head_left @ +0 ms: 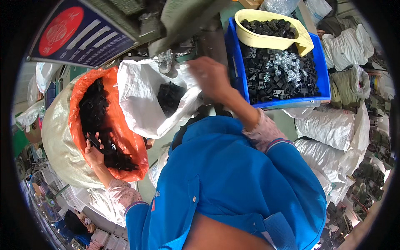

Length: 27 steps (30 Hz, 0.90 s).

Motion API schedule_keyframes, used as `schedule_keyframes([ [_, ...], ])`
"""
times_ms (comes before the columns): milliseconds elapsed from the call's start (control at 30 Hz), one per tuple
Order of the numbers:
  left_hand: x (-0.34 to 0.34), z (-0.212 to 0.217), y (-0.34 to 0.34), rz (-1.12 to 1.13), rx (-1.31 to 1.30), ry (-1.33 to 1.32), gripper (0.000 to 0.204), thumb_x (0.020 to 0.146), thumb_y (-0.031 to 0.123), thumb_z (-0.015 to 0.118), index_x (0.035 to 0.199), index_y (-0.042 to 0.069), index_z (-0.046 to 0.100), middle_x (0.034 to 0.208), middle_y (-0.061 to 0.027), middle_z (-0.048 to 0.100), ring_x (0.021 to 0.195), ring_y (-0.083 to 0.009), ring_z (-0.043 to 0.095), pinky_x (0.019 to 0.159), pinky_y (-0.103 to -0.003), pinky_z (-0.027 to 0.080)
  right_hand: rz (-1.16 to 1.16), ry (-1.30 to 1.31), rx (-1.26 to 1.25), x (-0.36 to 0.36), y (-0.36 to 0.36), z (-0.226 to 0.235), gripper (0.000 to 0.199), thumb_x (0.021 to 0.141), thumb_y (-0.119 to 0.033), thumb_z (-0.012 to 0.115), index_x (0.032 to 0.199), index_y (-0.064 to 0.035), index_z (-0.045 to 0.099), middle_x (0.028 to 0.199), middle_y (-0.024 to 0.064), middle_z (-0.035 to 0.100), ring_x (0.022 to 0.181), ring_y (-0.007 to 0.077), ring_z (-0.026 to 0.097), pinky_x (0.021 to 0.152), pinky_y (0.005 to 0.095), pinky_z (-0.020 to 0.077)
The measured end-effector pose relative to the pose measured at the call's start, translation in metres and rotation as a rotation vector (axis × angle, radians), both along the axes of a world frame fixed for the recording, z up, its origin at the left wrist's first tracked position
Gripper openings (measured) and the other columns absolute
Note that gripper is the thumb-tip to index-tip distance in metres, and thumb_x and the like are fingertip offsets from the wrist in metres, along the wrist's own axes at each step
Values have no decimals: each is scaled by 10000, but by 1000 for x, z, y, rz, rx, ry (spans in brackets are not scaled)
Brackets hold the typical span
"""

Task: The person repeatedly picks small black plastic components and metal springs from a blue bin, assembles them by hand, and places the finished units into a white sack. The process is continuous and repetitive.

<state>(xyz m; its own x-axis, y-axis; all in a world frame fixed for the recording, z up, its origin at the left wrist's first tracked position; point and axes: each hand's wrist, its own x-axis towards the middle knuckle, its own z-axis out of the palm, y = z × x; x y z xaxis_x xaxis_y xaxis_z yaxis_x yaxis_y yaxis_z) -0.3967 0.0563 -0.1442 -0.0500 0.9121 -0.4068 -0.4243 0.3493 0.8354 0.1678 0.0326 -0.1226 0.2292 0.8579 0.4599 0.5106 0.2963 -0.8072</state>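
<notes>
My left hand [93, 156] is closed around a long black plastic part [94, 141], over an orange-lined sack [139, 161]. Dark parts [93, 106] of similar look fill that sack. To its right, a white sack [135, 93] stands open with black pieces [170, 99] inside. My right hand [210, 77] is raised by the white sack's right edge, just left of a blue bin [326, 68]. Motion smears its fingers, so whether it holds anything is hidden. Small black parts [271, 89] and shiny metal springs [287, 62] lie in the bin.
A cream-yellow scoop-shaped tray [250, 38] of black parts rests across the bin's far side. A green-grey machine [183, 21] with a metal post [166, 64] overhangs the white sack. At far left hangs a blue sign [89, 35]. Stuffed white sacks [327, 129] line the right.
</notes>
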Motion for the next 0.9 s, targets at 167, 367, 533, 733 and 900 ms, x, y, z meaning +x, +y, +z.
schedule_keyframes([
  [167,102,33,-9,159,21,104,382,964,218,590,1267,-7,531,829,8,450,681,-93,422,531,-218,339,-352,-600,-414,122,-73,-8,184,787,-109,712,966,-77,692,882,105,619,796,300,639,659,404,522],
  [367,323,35,-9,-203,174,276,217,812,84,754,990,42,637,752,4,611,614,-90,543,568,-236,421,-285,-930,-548,165,-62,-50,144,748,-148,702,858,-82,637,967,118,550,951,313,568,690,437,523],
  [533,487,54,-20,-682,413,354,296,817,80,765,1064,-19,636,1030,-68,711,877,-106,660,789,-245,537,-342,-409,-296,181,-79,-17,216,829,-127,697,1004,-42,600,861,148,645,743,255,665,635,351,534],
  [733,580,51,-20,-854,975,464,405,789,103,777,1163,28,644,1139,-83,682,926,-109,639,840,-271,512,73,-156,-393,202,-102,43,309,873,-7,644,1181,-20,620,998,162,669,854,216,667,727,293,522],
  [900,586,59,-26,-970,768,659,315,809,102,754,1074,-32,649,959,-141,701,839,-164,674,780,-309,541,-10,361,-428,215,-116,25,231,896,0,639,1126,24,635,976,80,678,862,130,644,741,257,519],
])
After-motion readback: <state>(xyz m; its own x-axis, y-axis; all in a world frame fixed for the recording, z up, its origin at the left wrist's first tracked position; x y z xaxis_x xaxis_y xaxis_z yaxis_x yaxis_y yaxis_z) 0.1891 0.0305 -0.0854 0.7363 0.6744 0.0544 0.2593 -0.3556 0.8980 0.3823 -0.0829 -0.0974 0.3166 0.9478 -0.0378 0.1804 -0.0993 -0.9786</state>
